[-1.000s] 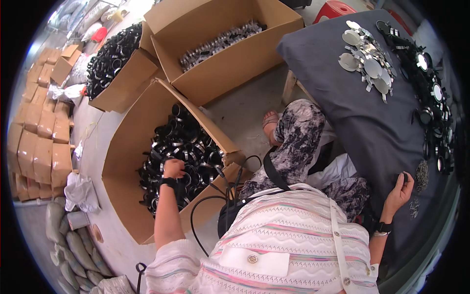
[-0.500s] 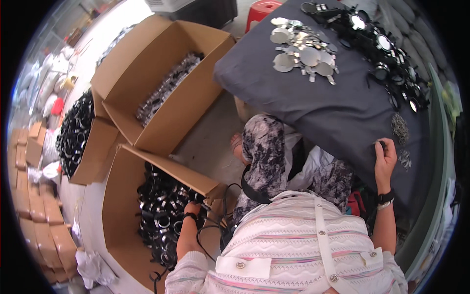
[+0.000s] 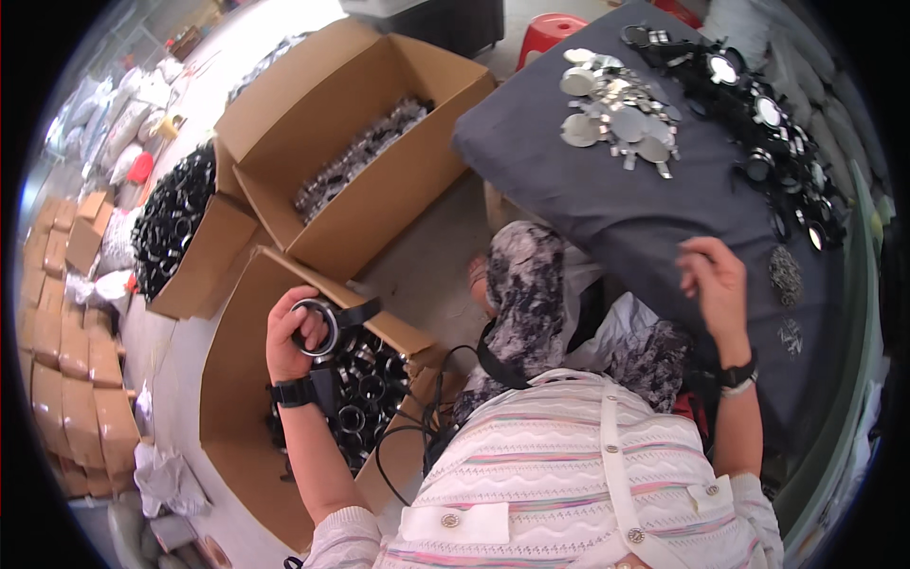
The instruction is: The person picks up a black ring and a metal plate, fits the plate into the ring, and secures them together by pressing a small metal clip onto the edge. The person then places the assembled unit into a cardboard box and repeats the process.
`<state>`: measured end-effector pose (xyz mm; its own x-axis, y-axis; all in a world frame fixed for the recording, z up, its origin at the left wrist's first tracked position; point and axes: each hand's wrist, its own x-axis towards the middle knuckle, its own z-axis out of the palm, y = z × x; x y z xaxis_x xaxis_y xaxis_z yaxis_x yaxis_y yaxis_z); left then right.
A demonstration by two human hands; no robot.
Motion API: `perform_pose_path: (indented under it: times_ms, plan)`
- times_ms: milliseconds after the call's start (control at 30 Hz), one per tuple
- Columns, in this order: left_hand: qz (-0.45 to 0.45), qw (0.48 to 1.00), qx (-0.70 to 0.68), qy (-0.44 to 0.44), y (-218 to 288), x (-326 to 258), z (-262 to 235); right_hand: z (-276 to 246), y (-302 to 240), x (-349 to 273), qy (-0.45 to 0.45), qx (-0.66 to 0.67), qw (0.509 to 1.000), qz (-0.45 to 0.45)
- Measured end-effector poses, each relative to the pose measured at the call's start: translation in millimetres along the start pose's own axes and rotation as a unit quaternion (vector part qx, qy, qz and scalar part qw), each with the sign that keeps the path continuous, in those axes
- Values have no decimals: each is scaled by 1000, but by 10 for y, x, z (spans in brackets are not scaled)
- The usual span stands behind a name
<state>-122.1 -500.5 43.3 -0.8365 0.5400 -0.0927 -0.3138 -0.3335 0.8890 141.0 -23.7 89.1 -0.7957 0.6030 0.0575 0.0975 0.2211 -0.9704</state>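
Note:
My left hand (image 3: pixel 282 343) is raised over a cardboard box (image 3: pixel 227 398) and closed round the rim of a black ring-shaped part (image 3: pixel 334 328) with a dark flat arm sticking out to the right. Beneath it, the box holds a heap of similar black ring parts (image 3: pixel 365 391). Above the dark grey cloth (image 3: pixel 607 223), my right hand (image 3: pixel 713 277) hangs with its fingers loosely bent and apart. Nothing shows between them. Small metal pieces lie on the cloth to its right, in a larger pile (image 3: pixel 785 275) and a smaller one (image 3: pixel 790 335).
Round silver discs with tabs (image 3: pixel 626 123) are heaped at the table's far side, with black mirror-like parts (image 3: pixel 758 123) along its right. Another open box (image 3: pixel 379 190) holds clear-wrapped pieces; a third holds black parts (image 3: pixel 175 223). Black cables (image 3: pixel 441 379) hang beside my waist. A red stool (image 3: pixel 545 38) stands behind.
My left hand has come up from the heap in the box, now with a black ring part in it. My right hand has moved left from the small metal pieces, its fingers loosening.

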Motion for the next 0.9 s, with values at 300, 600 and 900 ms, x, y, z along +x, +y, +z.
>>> perform_pose_path:
  times_ms: [300, 600, 900]
  plan:
    - [-154, 916, -62, -366, -653, 1101, 2272, 636, -294, 1, -294, -207, 908, -215]
    - [-112, 945, 4, -306, -1263, 1210, 3443, -42, 13, -143, 13, -82, 995, -50]
    - [-4, 930, 132, -343, -1962, 1274, 4122, -302, 203, 65, 113, -128, 985, 5]
